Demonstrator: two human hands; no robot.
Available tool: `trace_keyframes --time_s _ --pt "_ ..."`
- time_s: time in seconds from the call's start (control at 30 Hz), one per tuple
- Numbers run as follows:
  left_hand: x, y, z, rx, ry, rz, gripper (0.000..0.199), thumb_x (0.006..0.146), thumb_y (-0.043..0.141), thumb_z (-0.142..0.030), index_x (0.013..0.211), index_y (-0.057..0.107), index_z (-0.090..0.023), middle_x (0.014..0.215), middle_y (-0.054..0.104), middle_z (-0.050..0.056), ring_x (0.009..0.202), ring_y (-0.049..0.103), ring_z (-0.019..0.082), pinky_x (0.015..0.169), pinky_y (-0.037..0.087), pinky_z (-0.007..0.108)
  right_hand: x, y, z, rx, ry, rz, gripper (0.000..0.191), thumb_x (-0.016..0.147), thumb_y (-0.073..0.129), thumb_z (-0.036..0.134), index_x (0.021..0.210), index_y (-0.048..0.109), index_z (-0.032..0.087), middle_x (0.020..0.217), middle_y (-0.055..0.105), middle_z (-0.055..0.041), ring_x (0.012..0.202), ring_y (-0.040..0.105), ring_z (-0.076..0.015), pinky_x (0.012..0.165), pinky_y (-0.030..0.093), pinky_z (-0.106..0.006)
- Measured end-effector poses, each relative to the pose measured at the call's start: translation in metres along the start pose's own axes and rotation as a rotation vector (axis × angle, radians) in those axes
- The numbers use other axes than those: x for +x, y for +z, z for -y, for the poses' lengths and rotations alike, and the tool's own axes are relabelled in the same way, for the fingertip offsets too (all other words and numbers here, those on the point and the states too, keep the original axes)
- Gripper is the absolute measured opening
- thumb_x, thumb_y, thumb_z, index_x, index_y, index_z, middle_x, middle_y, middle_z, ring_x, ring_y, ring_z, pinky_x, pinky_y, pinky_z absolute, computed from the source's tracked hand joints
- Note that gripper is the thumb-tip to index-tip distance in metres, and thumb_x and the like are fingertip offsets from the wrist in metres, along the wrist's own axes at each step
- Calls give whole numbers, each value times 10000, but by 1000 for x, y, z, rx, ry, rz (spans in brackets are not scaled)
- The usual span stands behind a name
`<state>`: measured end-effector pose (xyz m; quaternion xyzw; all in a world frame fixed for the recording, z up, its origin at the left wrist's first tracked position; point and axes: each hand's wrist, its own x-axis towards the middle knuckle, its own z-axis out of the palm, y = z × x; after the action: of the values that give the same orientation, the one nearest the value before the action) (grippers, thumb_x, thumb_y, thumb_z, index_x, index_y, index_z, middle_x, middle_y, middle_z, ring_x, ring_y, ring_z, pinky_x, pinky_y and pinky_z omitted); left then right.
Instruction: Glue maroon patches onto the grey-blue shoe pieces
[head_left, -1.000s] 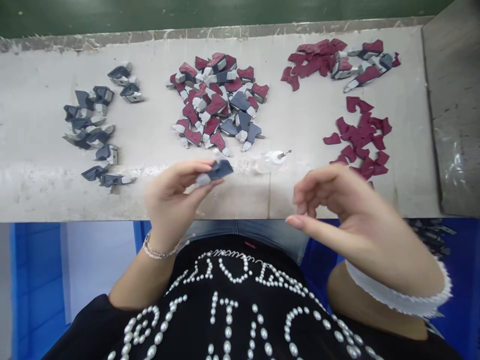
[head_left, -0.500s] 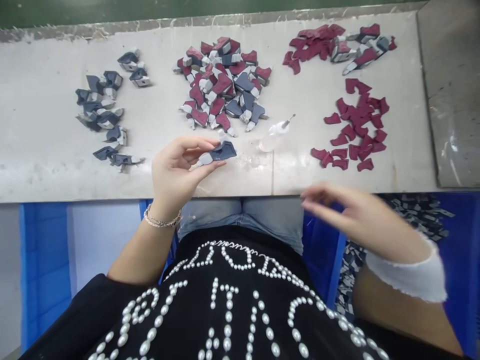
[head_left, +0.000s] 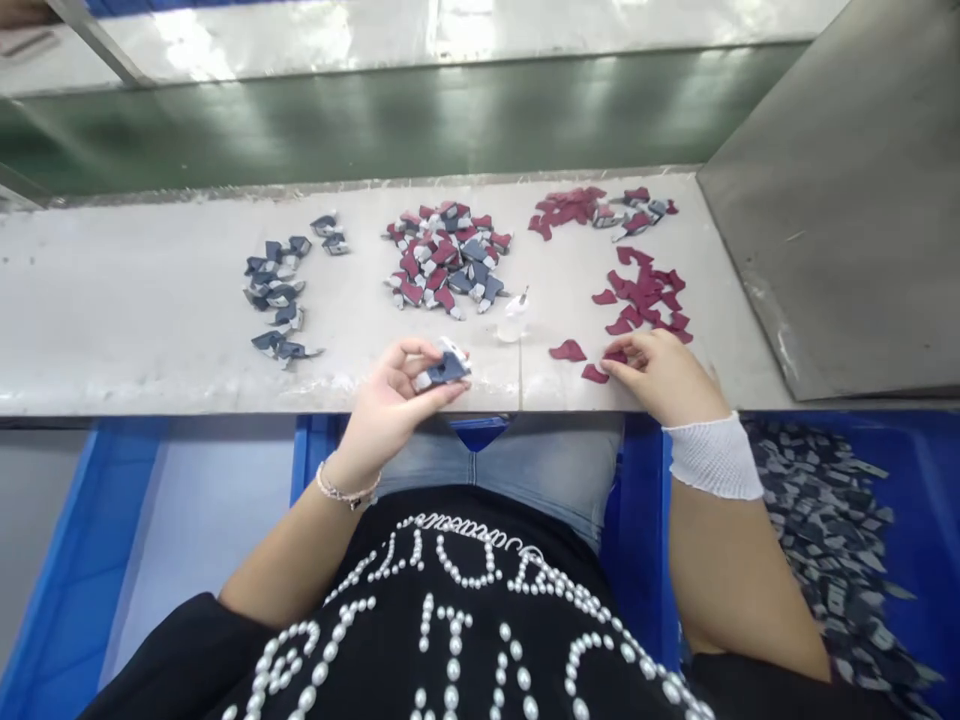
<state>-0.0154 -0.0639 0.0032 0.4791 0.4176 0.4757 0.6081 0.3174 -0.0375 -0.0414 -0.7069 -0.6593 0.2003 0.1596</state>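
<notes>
My left hand [head_left: 388, 402] is shut on a grey-blue part with a white end [head_left: 448, 367], held just above the bench's front edge. My right hand [head_left: 658, 376] lies on the bench, its fingertips on or against a small maroon rubber-like piece [head_left: 615, 356]. Another maroon piece [head_left: 595, 373] lies just left of those fingers, and a third [head_left: 568, 350] lies farther left. Behind them spreads a heap of maroon pieces [head_left: 643, 295]. Whether my right fingers grip anything is hidden.
A mixed maroon and grey-blue heap [head_left: 446, 265], grey-blue parts [head_left: 276, 295], and another mixed group [head_left: 600, 208] lie on the white bench [head_left: 150, 345]. A small plastic bottle [head_left: 513, 320] stands near my hands. A blue bin [head_left: 825, 540] holds dark parts below right.
My head has tilted up, so the bench looks smaller and farther away. My right hand has come down onto the maroon pieces. My left hand keeps the same part.
</notes>
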Motion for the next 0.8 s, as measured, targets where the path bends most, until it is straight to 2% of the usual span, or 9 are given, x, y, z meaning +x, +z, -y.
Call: trace_keyframes --time_s 0.13,0.2,0.3,0.4,0.53,0.73,0.8 --pt "-1 13 -7 84 12 32 298 765 835 -198 949 601 -194 932 774 67 868 773 214 771 688 333 11 -2 0 3 48 40 227 959 648 351 1093 644 167 1032 679 -41 822 660 -168 757 570 -364" --pt "0 16 -9 123 48 53 295 752 845 -194 944 621 -203 892 767 55 835 772 213 733 693 325 15 -4 -2 12 75 67 209 958 649 359 1029 655 163 986 684 -33 807 661 -164 748 569 -359" --pt "3 17 -10 190 105 53 313 720 870 -183 943 651 -208 896 755 47 866 764 206 765 687 306 16 -7 -5 54 92 106 223 908 696 383 931 654 165 911 691 -23 777 659 -165 734 561 -352" --pt "7 17 -11 225 137 36 321 700 882 -176 940 673 -216 888 735 36 840 754 188 735 684 274 16 -12 -7 122 87 125 358 814 734 470 978 659 161 893 714 -63 757 674 -213 703 559 -371" --pt "14 17 -14 192 156 58 332 679 887 -145 931 684 -221 874 716 36 809 742 192 641 678 253 19 -21 -7 176 67 187 452 757 684 629 844 687 185 816 710 -98 700 659 -250 633 534 -392" --pt "31 13 -9 126 220 129 371 647 898 -81 933 704 -217 871 706 36 810 707 165 743 657 252 25 -29 -6 177 93 274 416 727 724 627 755 654 218 731 685 -58 662 634 -246 589 493 -374" --pt "36 11 -5 99 167 126 357 649 898 -85 920 702 -209 950 694 49 861 700 169 762 654 258 24 -30 -6 187 116 281 409 750 704 627 746 632 225 755 707 -61 672 656 -254 607 505 -379"
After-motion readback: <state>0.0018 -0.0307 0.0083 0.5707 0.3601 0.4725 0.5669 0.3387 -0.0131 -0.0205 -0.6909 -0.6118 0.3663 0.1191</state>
